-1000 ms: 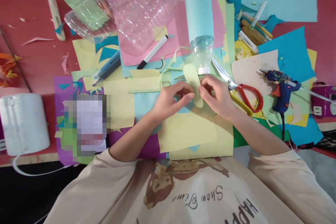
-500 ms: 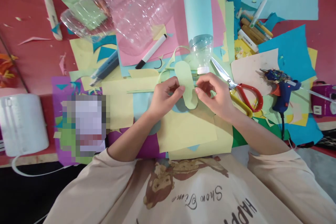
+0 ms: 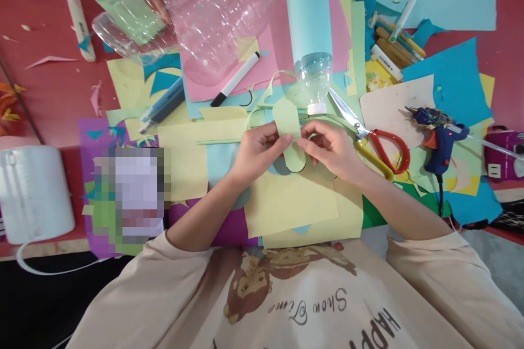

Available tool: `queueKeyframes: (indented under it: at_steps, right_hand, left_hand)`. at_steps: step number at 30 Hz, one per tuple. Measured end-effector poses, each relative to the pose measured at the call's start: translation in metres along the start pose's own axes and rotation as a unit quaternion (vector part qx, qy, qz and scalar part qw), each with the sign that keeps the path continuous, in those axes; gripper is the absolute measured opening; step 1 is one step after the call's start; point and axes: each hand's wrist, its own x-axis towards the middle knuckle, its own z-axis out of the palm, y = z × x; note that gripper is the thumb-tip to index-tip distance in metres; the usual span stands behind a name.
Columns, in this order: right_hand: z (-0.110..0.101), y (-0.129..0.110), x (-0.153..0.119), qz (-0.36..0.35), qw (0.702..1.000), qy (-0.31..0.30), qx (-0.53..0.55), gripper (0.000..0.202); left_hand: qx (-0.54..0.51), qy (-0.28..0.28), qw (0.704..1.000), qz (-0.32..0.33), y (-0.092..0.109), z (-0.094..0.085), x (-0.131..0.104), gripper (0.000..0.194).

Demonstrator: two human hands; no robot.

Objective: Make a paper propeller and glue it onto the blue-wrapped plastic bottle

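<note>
A pale green paper strip with rounded ends (image 3: 290,120) is held upright between my two hands. My left hand (image 3: 262,150) pinches its left edge, the thumb lying over its front. On the other edge, my right hand (image 3: 325,144) pinches it between thumb and fingers. Just beyond stands the neck of a plastic bottle (image 3: 309,16) wrapped in light blue paper, its white cap pointing toward me. Scissors with red and yellow handles (image 3: 388,150) lie open to the right of my right hand. Thin green paper offcuts (image 3: 262,109) curl behind the strip.
Yellow paper sheets (image 3: 292,204) lie under my hands. A blue glue gun (image 3: 444,142) rests at the right, with markers (image 3: 397,49) behind it. Clear plastic bottles (image 3: 221,16) fill the back left. A black-and-white marker (image 3: 235,79) lies nearer, and a white case (image 3: 36,193) sits far left.
My right hand has shifted slightly left, and its fingers now close on the strip's right edge. The strip has moved up a little at its lower end.
</note>
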Motion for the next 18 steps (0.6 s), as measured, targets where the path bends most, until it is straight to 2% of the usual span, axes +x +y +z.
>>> queueKeyframes:
  at_steps: [4, 6, 8, 11, 13, 15, 18]
  right_hand:
    - [0.0, 0.0, 0.001, 0.045, 0.997, -0.067, -0.011, 0.032]
    - [0.0, 0.001, 0.002, 0.05, 0.996, -0.077, -0.006, 0.036]
    - [-0.001, 0.002, 0.003, 0.046, 0.996, -0.069, 0.014, 0.037]
    - [-0.002, 0.004, 0.004, 0.043, 0.997, -0.053, 0.045, 0.037]
    - [-0.003, 0.005, 0.005, 0.041, 0.997, -0.038, 0.06, 0.037]
    - [-0.003, 0.004, 0.005, 0.039, 0.996, -0.027, 0.076, 0.037]
    - [-0.004, 0.004, 0.006, 0.036, 0.995, -0.018, 0.087, 0.038]
  left_hand:
    - [-0.016, 0.034, 0.999, 0.0, 0.001, -0.002, 0.002, 0.04]
    - [-0.012, 0.036, 0.999, 0.005, -0.002, -0.004, 0.003, 0.038]
    - [-0.027, 0.03, 0.999, 0.025, -0.007, -0.006, 0.003, 0.036]
    - [-0.11, 0.014, 0.992, 0.063, -0.012, -0.009, 0.002, 0.027]
    - [-0.154, 0.013, 0.984, 0.092, -0.013, -0.01, 0.002, 0.035]
    - [-0.142, 0.021, 0.984, 0.105, -0.012, -0.01, 0.001, 0.039]
    - [-0.064, 0.028, 0.993, 0.095, -0.011, -0.009, 0.0, 0.023]
